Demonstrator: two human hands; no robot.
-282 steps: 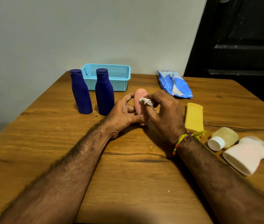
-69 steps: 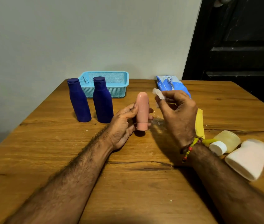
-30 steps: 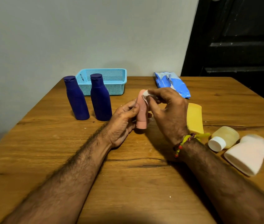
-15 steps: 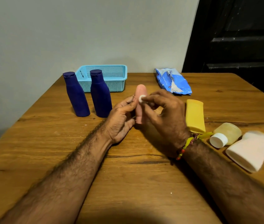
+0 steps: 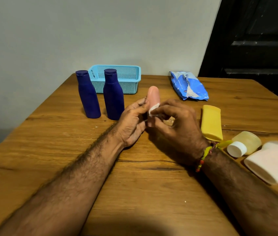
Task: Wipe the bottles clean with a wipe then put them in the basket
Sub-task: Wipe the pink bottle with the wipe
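Two hands meet at one upright pink bottle (image 5: 153,97). The left hand (image 5: 131,121) curls round its lower body from the left. The right hand (image 5: 174,123) pinches a small white wipe (image 5: 153,109) against its front, just beside the left fingertips. Its long axis runs vertically, rounded end up. Beyond and left of the grip sits the blue basket (image 5: 129,82), nearer the left hand.
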